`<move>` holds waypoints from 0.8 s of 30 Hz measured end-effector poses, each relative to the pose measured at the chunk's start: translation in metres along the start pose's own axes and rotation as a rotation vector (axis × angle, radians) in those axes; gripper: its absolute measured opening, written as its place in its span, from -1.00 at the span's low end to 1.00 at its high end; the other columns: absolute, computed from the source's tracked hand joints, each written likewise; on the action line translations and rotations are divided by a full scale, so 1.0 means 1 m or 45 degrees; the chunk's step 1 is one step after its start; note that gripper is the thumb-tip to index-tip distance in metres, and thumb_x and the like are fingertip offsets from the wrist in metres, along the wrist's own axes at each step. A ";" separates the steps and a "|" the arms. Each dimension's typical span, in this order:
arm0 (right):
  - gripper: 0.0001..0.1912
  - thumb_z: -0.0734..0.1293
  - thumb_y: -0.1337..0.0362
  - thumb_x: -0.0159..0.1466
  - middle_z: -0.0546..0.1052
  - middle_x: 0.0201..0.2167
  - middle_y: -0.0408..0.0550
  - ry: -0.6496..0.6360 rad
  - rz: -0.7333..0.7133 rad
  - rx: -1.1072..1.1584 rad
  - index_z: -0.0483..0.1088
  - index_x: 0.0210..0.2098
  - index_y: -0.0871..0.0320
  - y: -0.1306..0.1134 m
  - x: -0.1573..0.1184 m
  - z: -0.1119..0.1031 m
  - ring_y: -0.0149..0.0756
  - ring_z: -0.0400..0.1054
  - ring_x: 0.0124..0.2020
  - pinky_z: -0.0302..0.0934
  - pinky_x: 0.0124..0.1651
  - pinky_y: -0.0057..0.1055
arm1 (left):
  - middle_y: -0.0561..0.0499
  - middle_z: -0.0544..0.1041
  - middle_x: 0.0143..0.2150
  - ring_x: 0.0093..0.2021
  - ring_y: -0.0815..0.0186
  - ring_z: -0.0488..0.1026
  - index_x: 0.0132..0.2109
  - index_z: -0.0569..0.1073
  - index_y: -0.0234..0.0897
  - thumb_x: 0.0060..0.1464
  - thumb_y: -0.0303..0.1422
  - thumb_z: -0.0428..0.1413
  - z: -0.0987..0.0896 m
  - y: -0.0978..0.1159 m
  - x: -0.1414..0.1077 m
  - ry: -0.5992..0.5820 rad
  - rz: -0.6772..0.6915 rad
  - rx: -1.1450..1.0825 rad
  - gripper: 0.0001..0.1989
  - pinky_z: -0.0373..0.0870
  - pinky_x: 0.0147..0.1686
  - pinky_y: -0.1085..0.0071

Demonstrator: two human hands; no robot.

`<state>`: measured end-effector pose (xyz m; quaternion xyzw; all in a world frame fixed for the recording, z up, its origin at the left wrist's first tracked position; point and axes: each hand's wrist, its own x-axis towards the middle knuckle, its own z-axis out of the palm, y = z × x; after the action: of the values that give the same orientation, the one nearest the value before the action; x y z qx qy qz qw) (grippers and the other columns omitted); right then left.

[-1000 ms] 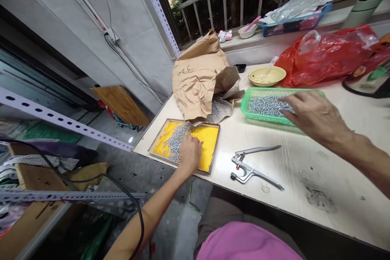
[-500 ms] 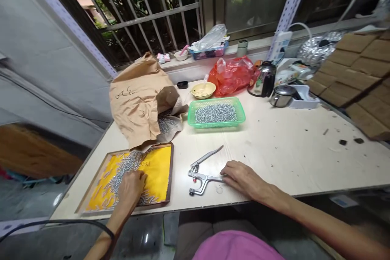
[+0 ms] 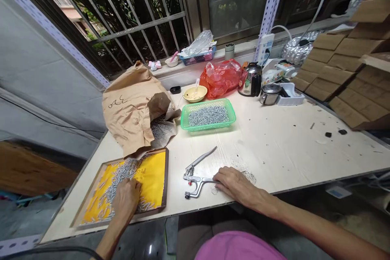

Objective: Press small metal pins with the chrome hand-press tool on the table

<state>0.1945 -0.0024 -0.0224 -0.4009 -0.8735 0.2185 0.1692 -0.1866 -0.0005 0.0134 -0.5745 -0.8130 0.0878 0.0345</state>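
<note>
My left hand (image 3: pixel 126 197) rests low in a shallow tray (image 3: pixel 166 178) with a yellow bottom, its fingers curled down at a heap of small silvery metal pins (image 3: pixel 122 170). The fingertips are hidden, so what they pinch does not show. To the right, a pair of silver snap pliers (image 3: pixel 198 185) lies on the table with its handles spread and a spring between them. My right hand (image 3: pixel 234 183) lies palm down over the end of the lower handle, fingers bent round it.
Behind the tray leans an open brown paper bag (image 3: pixel 131 113) with more metal pieces at its mouth. A green basket (image 3: pixel 209 126) full of pins stands mid-table. Farther back are a yellow bowl (image 3: pixel 195 94), red plastic bag (image 3: pixel 221 79), kettle (image 3: pixel 250 79) and cardboard boxes (image 3: pixel 335 73).
The camera view has turned slightly right, so most things sit farther left in the picture. Both hands stay about where they were, at the pins and the pliers' handle.
</note>
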 end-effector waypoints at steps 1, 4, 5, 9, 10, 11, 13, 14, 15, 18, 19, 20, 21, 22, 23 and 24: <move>-0.83 0.20 0.31 0.34 0.46 -0.28 -0.02 -0.001 0.000 0.002 0.41 -0.20 0.17 0.000 -0.001 0.000 -0.26 0.33 -0.23 0.17 -0.16 -0.33 | -0.18 0.48 -0.23 -0.10 0.05 0.38 -0.37 0.49 -0.29 0.15 -0.32 -0.12 -0.003 0.002 -0.002 0.034 0.024 -0.029 -0.68 0.25 -0.32 0.32; -0.82 0.18 0.31 0.35 0.46 -0.28 -0.01 -0.010 -0.015 0.004 0.41 -0.20 0.18 0.002 -0.005 -0.001 -0.25 0.33 -0.22 0.17 -0.14 -0.32 | -0.14 0.51 -0.26 -0.16 0.13 0.41 -0.30 0.49 -0.30 0.11 -0.30 -0.07 -0.015 0.021 -0.013 0.118 0.114 -0.322 -0.73 0.28 -0.30 0.37; -0.81 0.17 0.31 0.35 0.46 -0.28 0.00 -0.017 -0.026 0.007 0.41 -0.20 0.18 0.002 -0.006 -0.001 -0.25 0.33 -0.21 0.17 -0.13 -0.32 | -0.10 0.52 -0.29 -0.23 0.19 0.43 -0.28 0.49 -0.30 0.08 -0.27 -0.03 -0.019 0.032 -0.019 0.071 0.119 -0.503 -0.74 0.28 -0.33 0.40; -0.81 0.16 0.30 0.35 0.45 -0.29 0.02 -0.015 -0.050 0.022 0.39 -0.19 0.19 0.007 -0.008 0.003 -0.25 0.32 -0.24 0.18 -0.16 -0.32 | 0.07 0.43 -0.54 -0.64 0.45 0.23 -0.29 0.48 -0.33 -0.04 -0.12 0.09 -0.025 0.083 -0.046 -0.492 0.041 -1.237 -0.67 0.14 -0.64 0.51; -0.82 0.16 0.30 0.35 0.45 -0.29 0.02 -0.012 -0.047 0.027 0.38 -0.19 0.18 0.008 -0.008 0.004 -0.26 0.32 -0.25 0.19 -0.17 -0.31 | 0.10 0.39 -0.58 -0.69 0.49 0.16 -0.31 0.47 -0.34 -0.07 -0.12 0.12 -0.023 0.094 -0.051 -0.606 0.024 -1.335 -0.66 0.09 -0.68 0.53; -0.82 0.16 0.30 0.35 0.45 -0.30 0.02 -0.008 -0.042 0.032 0.38 -0.19 0.18 0.008 -0.008 0.005 -0.26 0.31 -0.26 0.19 -0.17 -0.31 | 0.13 0.36 -0.61 -0.71 0.52 0.10 -0.33 0.47 -0.35 -0.10 -0.12 0.14 -0.021 0.104 -0.056 -0.684 0.009 -1.396 -0.66 0.04 -0.70 0.54; -0.83 0.17 0.29 0.34 0.45 -0.29 0.02 -0.006 -0.041 0.037 0.37 -0.18 0.17 0.008 -0.008 0.007 -0.25 0.31 -0.25 0.20 -0.17 -0.31 | 0.16 0.30 -0.65 -0.74 0.55 0.06 -0.37 0.46 -0.36 -0.13 -0.14 0.17 -0.016 0.115 -0.061 -0.777 -0.001 -1.435 -0.68 -0.02 -0.73 0.55; -0.83 0.18 0.29 0.34 0.44 -0.28 0.02 -0.004 -0.045 0.038 0.37 -0.17 0.17 0.008 -0.009 0.007 -0.24 0.31 -0.24 0.20 -0.17 -0.31 | 0.18 0.27 -0.67 -0.75 0.55 0.05 -0.40 0.46 -0.36 -0.13 -0.15 0.17 -0.013 0.118 -0.061 -0.796 0.001 -1.426 -0.69 -0.05 -0.74 0.55; -0.84 0.18 0.29 0.34 0.44 -0.28 0.02 -0.001 -0.046 0.037 0.37 -0.17 0.17 0.008 -0.009 0.008 -0.24 0.31 -0.23 0.20 -0.16 -0.32 | 0.19 0.24 -0.69 -0.75 0.55 0.05 -0.42 0.46 -0.36 -0.13 -0.15 0.17 -0.010 0.120 -0.060 -0.810 0.005 -1.409 -0.69 -0.06 -0.75 0.55; -0.83 0.16 0.30 0.35 0.44 -0.29 0.01 0.000 -0.038 0.027 0.37 -0.18 0.17 0.008 -0.009 0.008 -0.25 0.31 -0.23 0.20 -0.16 -0.33 | 0.20 0.20 -0.71 -0.76 0.55 0.04 -0.46 0.45 -0.36 -0.11 -0.16 0.16 -0.005 0.120 -0.056 -0.822 0.013 -1.357 -0.70 -0.08 -0.74 0.55; -0.82 0.15 0.30 0.36 0.44 -0.29 0.01 0.002 -0.034 0.023 0.37 -0.18 0.17 0.009 -0.009 0.008 -0.25 0.31 -0.23 0.19 -0.16 -0.33 | 0.20 0.20 -0.71 -0.75 0.56 0.04 -0.46 0.45 -0.36 -0.11 -0.17 0.15 -0.004 0.120 -0.055 -0.826 0.011 -1.347 -0.71 -0.08 -0.74 0.54; -0.81 0.14 0.30 0.36 0.44 -0.30 0.01 0.003 -0.031 0.021 0.37 -0.19 0.17 0.009 -0.008 0.009 -0.25 0.31 -0.24 0.19 -0.16 -0.33 | 0.20 0.20 -0.71 -0.75 0.55 0.03 -0.46 0.45 -0.36 -0.11 -0.17 0.15 -0.003 0.121 -0.054 -0.833 0.012 -1.341 -0.71 -0.08 -0.74 0.54; -0.80 0.13 0.30 0.37 0.44 -0.30 0.01 0.003 -0.029 0.021 0.38 -0.19 0.18 0.010 -0.008 0.010 -0.25 0.30 -0.24 0.19 -0.16 -0.32 | 0.20 0.20 -0.71 -0.75 0.55 0.03 -0.46 0.45 -0.36 -0.11 -0.18 0.15 -0.003 0.121 -0.053 -0.843 0.017 -1.335 -0.72 -0.09 -0.74 0.54; -0.79 0.13 0.30 0.37 0.44 -0.30 0.01 0.003 -0.028 0.020 0.38 -0.19 0.18 0.010 -0.008 0.011 -0.25 0.30 -0.24 0.19 -0.16 -0.32 | 0.20 0.20 -0.71 -0.75 0.55 0.03 -0.47 0.44 -0.36 -0.11 -0.18 0.15 -0.002 0.121 -0.053 -0.852 0.023 -1.326 -0.72 -0.09 -0.74 0.54; -0.78 0.12 0.30 0.37 0.44 -0.30 0.01 0.003 -0.027 0.020 0.38 -0.19 0.18 0.011 -0.008 0.011 -0.25 0.30 -0.24 0.18 -0.16 -0.33 | 0.20 0.20 -0.72 -0.75 0.55 0.03 -0.49 0.43 -0.35 -0.11 -0.18 0.15 -0.001 0.122 -0.052 -0.863 0.030 -1.313 -0.72 -0.10 -0.74 0.54; -0.78 0.12 0.30 0.37 0.44 -0.30 0.02 0.005 -0.026 0.019 0.38 -0.19 0.18 0.011 -0.007 0.012 -0.25 0.30 -0.24 0.18 -0.16 -0.33 | 0.19 0.19 -0.72 -0.75 0.55 0.03 -0.51 0.41 -0.34 -0.11 -0.18 0.14 -0.001 0.123 -0.051 -0.873 0.042 -1.296 -0.72 -0.10 -0.74 0.53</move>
<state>0.2005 -0.0045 -0.0395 -0.3911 -0.8755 0.2222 0.1762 -0.0553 -0.0088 -0.0056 -0.4703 -0.7087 -0.1312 -0.5092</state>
